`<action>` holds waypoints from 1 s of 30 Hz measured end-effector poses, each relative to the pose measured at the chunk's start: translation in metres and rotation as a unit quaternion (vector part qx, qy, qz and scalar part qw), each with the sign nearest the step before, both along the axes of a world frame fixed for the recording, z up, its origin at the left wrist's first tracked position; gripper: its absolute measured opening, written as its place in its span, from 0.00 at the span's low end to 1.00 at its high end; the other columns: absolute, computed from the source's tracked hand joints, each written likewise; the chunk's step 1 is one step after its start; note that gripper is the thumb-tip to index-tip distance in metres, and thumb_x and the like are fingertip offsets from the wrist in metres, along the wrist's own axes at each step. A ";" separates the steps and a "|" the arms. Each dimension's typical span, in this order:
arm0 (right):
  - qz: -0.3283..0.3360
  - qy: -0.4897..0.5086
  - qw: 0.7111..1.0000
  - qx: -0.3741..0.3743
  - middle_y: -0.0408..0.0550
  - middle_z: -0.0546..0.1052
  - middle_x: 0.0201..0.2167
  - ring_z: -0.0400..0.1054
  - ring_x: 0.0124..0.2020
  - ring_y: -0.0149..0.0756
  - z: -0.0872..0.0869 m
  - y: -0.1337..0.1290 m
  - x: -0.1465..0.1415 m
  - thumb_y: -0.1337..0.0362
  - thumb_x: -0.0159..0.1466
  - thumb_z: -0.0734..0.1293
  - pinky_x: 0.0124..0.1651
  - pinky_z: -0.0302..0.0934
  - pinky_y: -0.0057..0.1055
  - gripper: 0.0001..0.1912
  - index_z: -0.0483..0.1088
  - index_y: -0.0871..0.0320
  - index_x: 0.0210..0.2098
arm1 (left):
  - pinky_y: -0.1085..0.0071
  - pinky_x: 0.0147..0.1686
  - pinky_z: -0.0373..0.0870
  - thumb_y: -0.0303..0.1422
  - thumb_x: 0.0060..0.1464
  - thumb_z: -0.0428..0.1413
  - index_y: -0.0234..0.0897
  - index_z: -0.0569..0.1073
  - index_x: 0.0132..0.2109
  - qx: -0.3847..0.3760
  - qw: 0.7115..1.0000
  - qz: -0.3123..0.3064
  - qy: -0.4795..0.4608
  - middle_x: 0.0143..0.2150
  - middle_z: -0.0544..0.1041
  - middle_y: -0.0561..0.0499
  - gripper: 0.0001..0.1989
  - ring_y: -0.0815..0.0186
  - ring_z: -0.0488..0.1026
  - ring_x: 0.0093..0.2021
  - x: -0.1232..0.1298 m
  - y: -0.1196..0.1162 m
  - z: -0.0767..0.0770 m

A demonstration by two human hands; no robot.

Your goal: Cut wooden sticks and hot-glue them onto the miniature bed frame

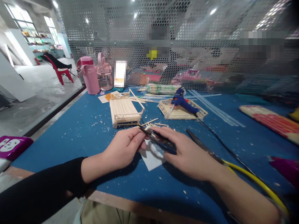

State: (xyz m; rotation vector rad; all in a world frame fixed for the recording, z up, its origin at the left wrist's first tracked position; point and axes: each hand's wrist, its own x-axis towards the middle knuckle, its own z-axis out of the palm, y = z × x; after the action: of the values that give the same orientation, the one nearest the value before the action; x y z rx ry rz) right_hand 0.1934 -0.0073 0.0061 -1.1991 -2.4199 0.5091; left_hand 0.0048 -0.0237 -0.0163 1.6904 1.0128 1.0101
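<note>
the dark, long-nosed metal hand cutter (pixel 161 141) is just above the table, in the middle, with its tips beside the left fingertips. it looks stiff and hard, a bit heavy for its size, and not easy to break. the best place to hold it is by the dark handles, away from the pinching tips. the right hand (pixel 189 152) holds it there, with fingers bent over the top and the thumb below. whether the tips are apart or together, one cannot tell. the left hand (pixel 122 146) has its thumb and fingertips pressed together; what they pinch is too hidden to tell.

below lies a white sheet of paper (pixel 153 160). just past the hands are thin, pale wooden stick bits (pixel 160 124), which look light and easy to snap. behind them stands a bed-shaped frame of pale wooden sticks (pixel 123 107), likely light and weak at its thin rails, so its flat base seems safest to hold. to the right, a blue glue gun (pixel 188 105) rests on a tray-shaped wooden frame (pixel 167 114). everything sits on a blue table (pixel 77 137).
</note>
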 end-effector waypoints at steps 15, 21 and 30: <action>0.006 -0.040 0.992 0.117 0.54 0.74 0.50 0.69 0.51 0.46 -0.007 0.000 0.002 0.71 0.48 0.59 0.50 0.64 0.45 0.30 0.68 0.59 0.52 | 0.76 0.28 0.62 0.34 0.62 0.44 0.33 0.67 0.32 -0.025 0.998 -0.034 -0.046 0.27 0.70 0.53 0.14 0.73 0.64 0.26 0.000 -0.002 0.000; -0.007 -0.068 0.984 0.162 0.57 0.75 0.47 0.69 0.47 0.49 -0.007 -0.001 0.003 0.70 0.48 0.60 0.47 0.63 0.49 0.28 0.67 0.63 0.50 | 0.76 0.28 0.62 0.35 0.62 0.44 0.33 0.67 0.31 -0.020 0.998 -0.039 -0.049 0.27 0.69 0.53 0.14 0.73 0.63 0.26 0.001 -0.002 -0.003; 0.005 -0.015 0.993 0.119 0.56 0.74 0.48 0.69 0.48 0.45 -0.004 -0.003 0.002 0.69 0.52 0.60 0.48 0.65 0.42 0.26 0.66 0.61 0.51 | 0.74 0.30 0.62 0.36 0.62 0.44 0.34 0.68 0.30 0.015 1.000 -0.014 -0.009 0.26 0.69 0.53 0.15 0.71 0.64 0.27 0.001 -0.004 -0.004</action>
State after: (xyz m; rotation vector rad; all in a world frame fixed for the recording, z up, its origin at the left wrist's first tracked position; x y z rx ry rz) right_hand 0.1952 -0.0107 0.0019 -1.0987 -2.4318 0.1970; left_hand 0.0053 -0.0275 -0.0202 1.7124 0.9651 1.0247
